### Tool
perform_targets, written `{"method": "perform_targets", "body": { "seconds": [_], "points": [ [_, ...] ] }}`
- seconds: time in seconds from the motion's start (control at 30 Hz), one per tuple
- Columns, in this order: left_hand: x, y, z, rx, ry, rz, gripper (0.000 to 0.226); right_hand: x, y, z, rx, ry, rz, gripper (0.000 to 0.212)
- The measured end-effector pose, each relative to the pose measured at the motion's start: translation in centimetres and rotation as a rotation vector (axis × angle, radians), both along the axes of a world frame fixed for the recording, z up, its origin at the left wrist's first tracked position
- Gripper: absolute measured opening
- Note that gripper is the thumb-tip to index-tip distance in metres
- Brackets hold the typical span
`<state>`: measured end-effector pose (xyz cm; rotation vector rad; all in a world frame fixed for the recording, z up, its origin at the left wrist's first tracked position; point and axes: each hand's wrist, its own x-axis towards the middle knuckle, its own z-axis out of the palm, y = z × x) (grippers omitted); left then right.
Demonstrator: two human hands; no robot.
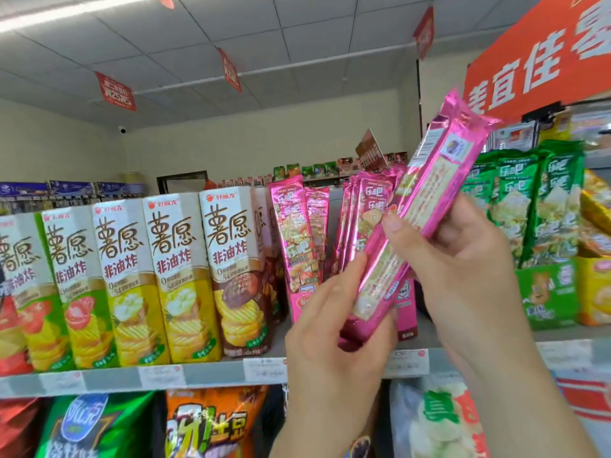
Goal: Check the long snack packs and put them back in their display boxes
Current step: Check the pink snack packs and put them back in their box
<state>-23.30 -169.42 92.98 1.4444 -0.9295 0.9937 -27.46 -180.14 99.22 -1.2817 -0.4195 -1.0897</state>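
We stand close before a shop shelf (211,371) and hold one long pink snack pack (426,206) in the air in front of it, tilted, with the upper end to the right. Our left hand (330,332) grips the lower end, its fingers (352,276) curled round it. Our right hand (469,259) grips the middle part, the thumb (395,226) pressed on the printed side and the other fingers closed behind.

Just behind the pack, more pink packs (291,226) stand upright in a pink display box (407,305) on the shelf. To the right of it, green packs (535,200) stand in a green display box (549,292), and a yellow box (595,292) is beside that one. To the left, tall chip boxes (178,276) stand in a tight row. The shelf is grey and its front edge carries white price tags (264,370). On the lower shelf we see big snack bags (211,424).

The room has pale walls and a ceiling (231,28) of grey square panels. Small red signs (115,90) hang from it, and a large orange banner (535,54) with white characters is at the upper right. A small security camera (122,129) sits high on the far wall.
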Motion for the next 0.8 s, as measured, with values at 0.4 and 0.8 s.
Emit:
{"method": "perform_targets", "body": {
  "seconds": [0.4,0.8],
  "points": [
    [-1.5,1.0,-0.8,0.054,0.254,-0.358,0.032,0.8,0.6,-0.4,0.15,-0.05,0.344,0.047],
    [-0.8,0.5,-0.2,-0.024,0.487,-0.443,0.036,1.9,2.2,-2.8,0.008,0.095,0.054,0.04]
  ]
}}
